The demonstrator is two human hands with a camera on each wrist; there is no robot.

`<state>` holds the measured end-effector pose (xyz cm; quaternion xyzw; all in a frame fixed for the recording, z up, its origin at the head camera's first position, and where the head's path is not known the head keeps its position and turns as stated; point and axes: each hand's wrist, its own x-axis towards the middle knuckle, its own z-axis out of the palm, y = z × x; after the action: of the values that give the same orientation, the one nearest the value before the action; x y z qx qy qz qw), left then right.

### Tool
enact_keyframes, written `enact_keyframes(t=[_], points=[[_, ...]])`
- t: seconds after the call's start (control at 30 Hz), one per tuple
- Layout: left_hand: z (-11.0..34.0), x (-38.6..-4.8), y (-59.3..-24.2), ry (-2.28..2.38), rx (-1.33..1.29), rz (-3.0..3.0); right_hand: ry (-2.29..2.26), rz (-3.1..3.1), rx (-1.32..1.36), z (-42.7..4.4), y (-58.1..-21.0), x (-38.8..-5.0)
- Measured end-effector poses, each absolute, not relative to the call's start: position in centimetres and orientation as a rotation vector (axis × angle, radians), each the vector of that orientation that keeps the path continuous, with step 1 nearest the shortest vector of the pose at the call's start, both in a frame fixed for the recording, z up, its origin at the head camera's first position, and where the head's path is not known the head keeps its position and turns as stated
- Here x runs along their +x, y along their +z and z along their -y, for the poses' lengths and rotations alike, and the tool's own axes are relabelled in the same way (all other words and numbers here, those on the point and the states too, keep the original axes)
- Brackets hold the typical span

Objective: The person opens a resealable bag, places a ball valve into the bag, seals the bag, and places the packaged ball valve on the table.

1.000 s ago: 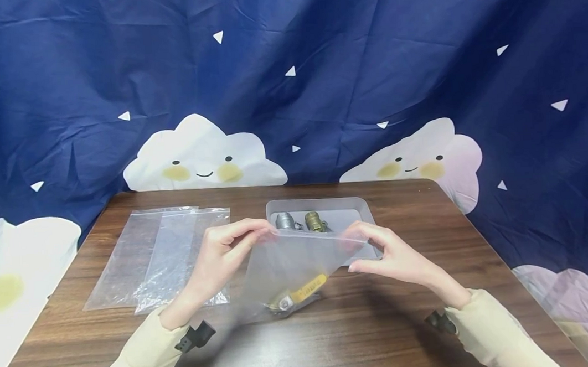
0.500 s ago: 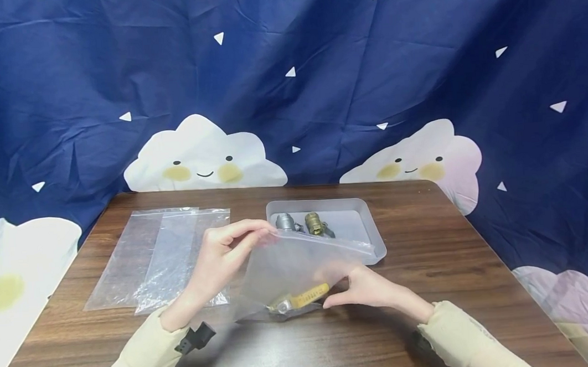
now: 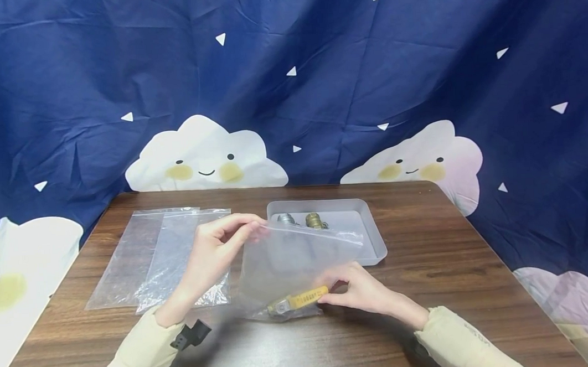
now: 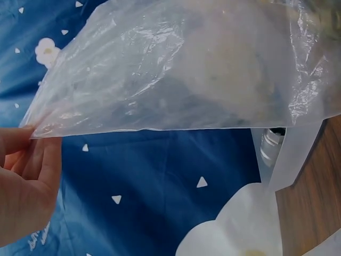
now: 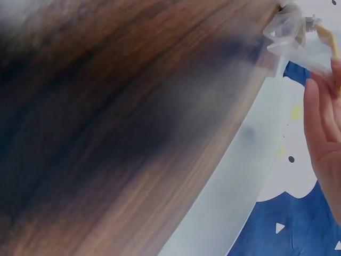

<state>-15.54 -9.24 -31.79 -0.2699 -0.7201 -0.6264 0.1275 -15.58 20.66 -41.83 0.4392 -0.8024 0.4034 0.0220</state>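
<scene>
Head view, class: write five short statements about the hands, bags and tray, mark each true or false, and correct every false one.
1. The left hand pinches a clear bag. True.
2. The right hand grips the end of a yellow handle. True.
3. The pale tray holds a silver fitting and a brass-coloured fitting. True.
4. The brass-coloured fitting lies left of the silver fitting. False: it lies to the right.
5. All the bags lie right of the pale tray. False: two overlapping flat bags lie to its left.
</scene>
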Motion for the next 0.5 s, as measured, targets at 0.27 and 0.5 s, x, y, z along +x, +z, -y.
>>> enact_keyframes(t=[0.27,0.5], points=[[9.29,-15.63,-31.91,-1.799,-0.766,2.141,1.209,2.469,1.435,-20.96,-41.85,-15.44],[9.31,-15.86,-31.79,-1.819,-0.726,2.175,1.206,2.484,1.431,-21.58,-41.63,-15.61]])
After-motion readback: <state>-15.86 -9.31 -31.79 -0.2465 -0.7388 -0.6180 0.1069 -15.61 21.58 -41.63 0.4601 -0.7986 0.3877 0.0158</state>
